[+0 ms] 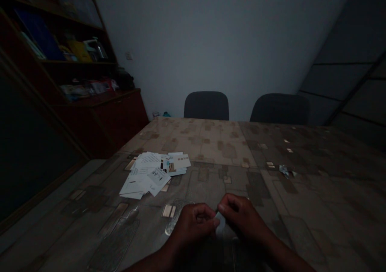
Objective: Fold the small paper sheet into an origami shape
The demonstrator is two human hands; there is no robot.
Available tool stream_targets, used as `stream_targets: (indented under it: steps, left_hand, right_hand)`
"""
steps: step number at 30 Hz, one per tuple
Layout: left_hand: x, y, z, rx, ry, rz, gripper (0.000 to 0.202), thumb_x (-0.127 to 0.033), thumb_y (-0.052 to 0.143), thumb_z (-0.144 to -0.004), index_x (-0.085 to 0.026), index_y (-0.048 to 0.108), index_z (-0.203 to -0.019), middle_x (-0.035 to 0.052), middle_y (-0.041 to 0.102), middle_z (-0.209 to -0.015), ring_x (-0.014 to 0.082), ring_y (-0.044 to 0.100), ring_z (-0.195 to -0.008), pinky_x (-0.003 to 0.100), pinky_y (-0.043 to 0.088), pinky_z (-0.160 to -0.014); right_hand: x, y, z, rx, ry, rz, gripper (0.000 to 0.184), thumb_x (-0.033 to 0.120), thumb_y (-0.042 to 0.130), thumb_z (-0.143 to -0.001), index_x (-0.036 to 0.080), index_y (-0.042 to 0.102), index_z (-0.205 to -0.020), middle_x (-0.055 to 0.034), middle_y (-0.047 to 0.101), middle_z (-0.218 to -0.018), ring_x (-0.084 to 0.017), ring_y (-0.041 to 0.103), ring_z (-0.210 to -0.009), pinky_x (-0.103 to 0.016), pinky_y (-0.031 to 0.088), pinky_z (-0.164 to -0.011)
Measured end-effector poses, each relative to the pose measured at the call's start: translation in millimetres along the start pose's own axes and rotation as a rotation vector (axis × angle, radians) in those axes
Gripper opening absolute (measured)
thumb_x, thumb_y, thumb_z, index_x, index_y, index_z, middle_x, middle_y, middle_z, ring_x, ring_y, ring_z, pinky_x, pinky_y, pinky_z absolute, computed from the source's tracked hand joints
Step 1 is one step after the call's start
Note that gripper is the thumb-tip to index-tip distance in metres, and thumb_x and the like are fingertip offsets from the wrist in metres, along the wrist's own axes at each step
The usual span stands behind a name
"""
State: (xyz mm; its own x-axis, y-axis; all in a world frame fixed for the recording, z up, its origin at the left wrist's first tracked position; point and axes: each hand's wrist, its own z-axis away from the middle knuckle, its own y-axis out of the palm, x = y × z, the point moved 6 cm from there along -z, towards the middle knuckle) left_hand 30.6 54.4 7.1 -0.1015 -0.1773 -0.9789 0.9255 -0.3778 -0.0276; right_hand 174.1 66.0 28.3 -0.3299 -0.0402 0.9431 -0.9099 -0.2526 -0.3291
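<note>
Close to the table's near edge, my left hand (196,221) and my right hand (241,215) meet around a small piece of white paper (220,223). My left thumb and fingers pinch its left side. The right fingers are curled closed at its upper right edge, and the paper is partly hidden between the two hands. Ahead and to the left lies a loose pile of white printed cards (144,179), some with handwriting-like marks and pictures. A small crumpled or folded piece of paper (287,170) rests on the right part of the table.
A patterned cloth covers the table (208,139). Two dark chairs stand at its far side, one at the middle (206,105) and one at the right (280,108). A dark red shelf unit (117,115) with assorted goods is at the left. The room is dim.
</note>
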Motion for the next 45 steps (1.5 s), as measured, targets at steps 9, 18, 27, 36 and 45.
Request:
stream_targets:
  steps: [9, 18, 27, 36, 45]
  left_hand:
    - [-31, 5.9, 16, 0.030, 0.729, -0.827, 0.022, -0.006, 0.051, -0.087, -0.017, 0.067, -0.097, 0.0049, 0.069, -0.091, 0.0172, 0.060, -0.082, 0.026, 0.044, -0.074]
    - [-17, 29.5, 20, 0.139, 0.893, -1.249, 0.022, -0.020, 0.057, -0.094, -0.023, 0.055, -0.116, 0.0037, 0.064, -0.111, 0.0173, 0.055, -0.088, 0.029, 0.039, -0.072]
    - [-13, 29.4, 21, 0.149, 0.926, -1.156, 0.018, -0.019, 0.055, -0.095, -0.023, 0.057, -0.113, 0.0021, 0.064, -0.114, 0.0181, 0.056, -0.097, 0.032, 0.039, -0.084]
    - [-8, 32.9, 22, 0.052, 1.021, -1.267, 0.021, -0.020, 0.059, -0.092, -0.024, 0.057, -0.112, 0.0024, 0.065, -0.106, 0.0185, 0.057, -0.092, 0.038, 0.040, -0.089]
    - [-3, 29.1, 22, -0.062, 1.099, -1.204, 0.026, -0.021, 0.065, -0.088, -0.027, 0.058, -0.112, 0.0026, 0.067, -0.106, 0.0189, 0.056, -0.091, 0.045, 0.035, -0.097]
  right_hand:
    - [-8, -15, -5, -0.104, -0.115, 0.615, 0.009, 0.019, 0.067, -0.080, 0.020, 0.065, -0.071, -0.0016, 0.065, -0.079, -0.023, 0.055, -0.086, -0.034, 0.031, -0.076]
    - [-9, -13, -4, -0.125, -0.162, 0.663, 0.006, 0.019, 0.069, -0.080, 0.021, 0.064, -0.078, -0.0003, 0.063, -0.080, -0.022, 0.054, -0.083, -0.033, 0.030, -0.074]
    - [-6, -14, -3, -0.128, -0.219, 0.709, 0.012, 0.020, 0.071, -0.080, 0.021, 0.060, -0.076, 0.0007, 0.063, -0.081, -0.021, 0.053, -0.086, -0.033, 0.031, -0.076]
    - [-1, -14, -2, -0.103, -0.241, 0.726, 0.013, 0.020, 0.072, -0.081, 0.022, 0.061, -0.075, 0.0001, 0.064, -0.082, -0.022, 0.054, -0.087, -0.035, 0.031, -0.078]
    - [-6, -15, -5, -0.089, -0.195, 0.687, 0.009, 0.017, 0.066, -0.082, 0.022, 0.062, -0.076, 0.0005, 0.065, -0.083, -0.021, 0.055, -0.087, -0.034, 0.032, -0.079]
